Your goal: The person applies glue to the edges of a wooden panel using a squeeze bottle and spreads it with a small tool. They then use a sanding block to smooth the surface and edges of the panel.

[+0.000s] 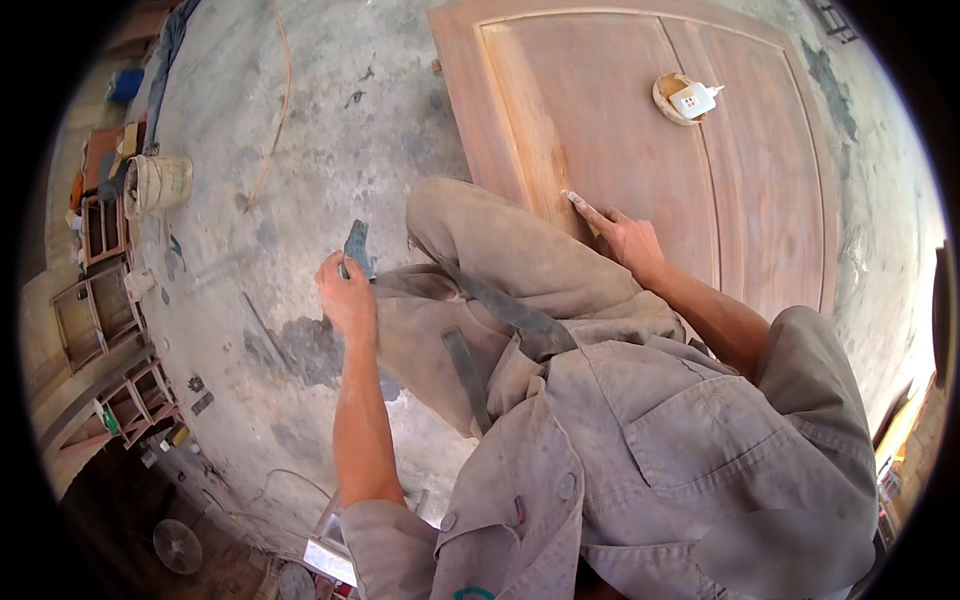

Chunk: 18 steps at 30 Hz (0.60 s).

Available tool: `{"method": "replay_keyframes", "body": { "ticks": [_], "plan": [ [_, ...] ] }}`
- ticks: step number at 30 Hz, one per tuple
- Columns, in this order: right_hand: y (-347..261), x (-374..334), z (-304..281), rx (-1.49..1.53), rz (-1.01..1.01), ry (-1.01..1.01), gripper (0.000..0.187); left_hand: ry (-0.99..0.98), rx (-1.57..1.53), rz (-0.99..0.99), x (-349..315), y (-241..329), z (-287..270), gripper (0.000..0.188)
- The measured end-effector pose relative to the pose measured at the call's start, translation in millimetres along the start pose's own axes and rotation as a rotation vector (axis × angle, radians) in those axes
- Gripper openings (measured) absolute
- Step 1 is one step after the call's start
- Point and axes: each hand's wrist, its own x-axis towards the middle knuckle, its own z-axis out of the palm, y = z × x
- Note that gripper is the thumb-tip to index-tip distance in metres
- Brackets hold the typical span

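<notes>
A brown wooden panel door (620, 130) lies flat at the upper right. My right hand (630, 240) is over its near left part, with the index finger stretched out and the fingertip on the wood. That fingertip looks whitish, as if wrapped or coated. A paler, orange-tinted strip of wood runs up the panel by the finger. Off to the left, above the floor beside my knee, my left hand (347, 290) pinches a dark blue-green piece of sandpaper (357, 243), bent and worn-looking. My bent leg lies between the two hands.
On the door rests a round bowl (664, 98) with a white bottle (694, 99) with a nozzle across it. A dirty pail (160, 184), wooden frames (97, 310) and a fan (177, 546) stand along the left. A thin hose (283, 100) crosses the stained concrete floor.
</notes>
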Motion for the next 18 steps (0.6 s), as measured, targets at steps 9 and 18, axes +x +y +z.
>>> {"method": "replay_keyframes", "body": {
  "ticks": [9, 18],
  "plan": [
    [0.3, -1.3, -4.7, -0.021, 0.018, -0.024, 0.071, 0.000, -0.006, 0.005, 2.8, -1.1, -0.2, 0.023],
    [7.6, -1.5, 2.5, -0.022, -0.053, -0.066, 0.071, -0.002, 0.001, -0.017, 4.2, -0.4, -0.8, 0.023]
  ]
}}
